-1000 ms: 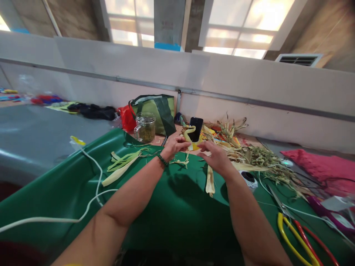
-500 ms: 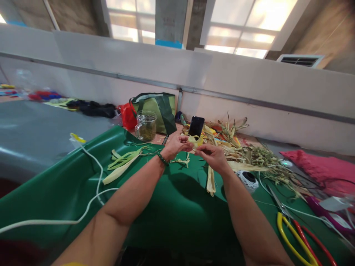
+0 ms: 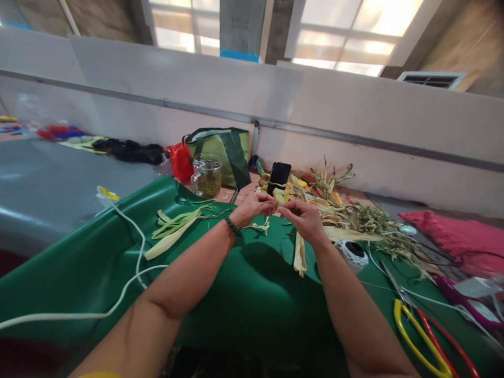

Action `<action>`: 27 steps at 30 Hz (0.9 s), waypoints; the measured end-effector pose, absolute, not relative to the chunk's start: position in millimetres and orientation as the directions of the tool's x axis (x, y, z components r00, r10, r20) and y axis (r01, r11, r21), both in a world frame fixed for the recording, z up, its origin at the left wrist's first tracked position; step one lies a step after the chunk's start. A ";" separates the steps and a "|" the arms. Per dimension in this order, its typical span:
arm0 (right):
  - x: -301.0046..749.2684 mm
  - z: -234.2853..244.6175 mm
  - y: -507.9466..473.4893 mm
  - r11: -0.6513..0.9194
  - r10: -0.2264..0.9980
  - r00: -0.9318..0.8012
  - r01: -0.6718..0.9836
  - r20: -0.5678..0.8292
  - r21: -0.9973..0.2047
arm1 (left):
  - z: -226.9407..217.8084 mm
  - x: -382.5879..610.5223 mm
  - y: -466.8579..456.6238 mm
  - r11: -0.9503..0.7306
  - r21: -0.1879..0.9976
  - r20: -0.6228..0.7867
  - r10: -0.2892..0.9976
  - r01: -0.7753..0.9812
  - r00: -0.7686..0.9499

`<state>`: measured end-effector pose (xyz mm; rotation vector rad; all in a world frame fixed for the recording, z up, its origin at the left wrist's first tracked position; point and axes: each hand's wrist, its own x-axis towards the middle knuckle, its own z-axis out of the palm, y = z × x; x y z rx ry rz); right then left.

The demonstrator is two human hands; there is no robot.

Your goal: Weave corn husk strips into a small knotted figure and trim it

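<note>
Between my two hands is a pale yellow strip of corn husk [image 3: 281, 196], bent into a small loop. My left hand [image 3: 255, 208], with a dark beaded bracelet at the wrist, pinches it from the left. My right hand [image 3: 305, 218] has thumb and finger closed on its lower right side. Just behind it a dark phone [image 3: 279, 174] stands upright. A dry husk piece [image 3: 300, 255] lies below my right hand, and small husk scraps [image 3: 260, 227] lie under the left.
Green sheet [image 3: 244, 294] covers the table. Left: green and cream husks [image 3: 173, 234], white cable [image 3: 134, 283], glass mug [image 3: 207, 177], green bag [image 3: 224, 155]. Right: dried husks and plants [image 3: 368, 223], white thread spool [image 3: 352, 253], scissors [image 3: 413, 315] with red and yellow handles, pink cloth [image 3: 452, 239].
The husk loop has turned and looks flatter and more folded between my fingers. Both hands have drawn slightly closer together. Other things keep their places, with the view shifted a little.
</note>
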<state>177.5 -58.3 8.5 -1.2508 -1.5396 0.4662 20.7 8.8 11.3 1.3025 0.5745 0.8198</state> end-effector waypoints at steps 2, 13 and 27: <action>177.0 8.4 -57.6 0.367 0.883 0.107 0.452 0.457 -0.813 | 11.5 21.2 8.7 0.049 0.977 0.088 0.794 -0.207 0.602; 173.4 7.5 -55.3 0.309 0.915 0.178 0.274 0.363 -0.911 | 8.6 24.2 6.4 -0.090 0.983 0.170 0.787 -0.162 0.594; 183.2 13.9 -56.7 0.172 0.940 0.231 0.312 0.250 -0.935 | 14.5 24.4 -0.4 -0.156 0.988 0.135 0.769 -0.022 0.625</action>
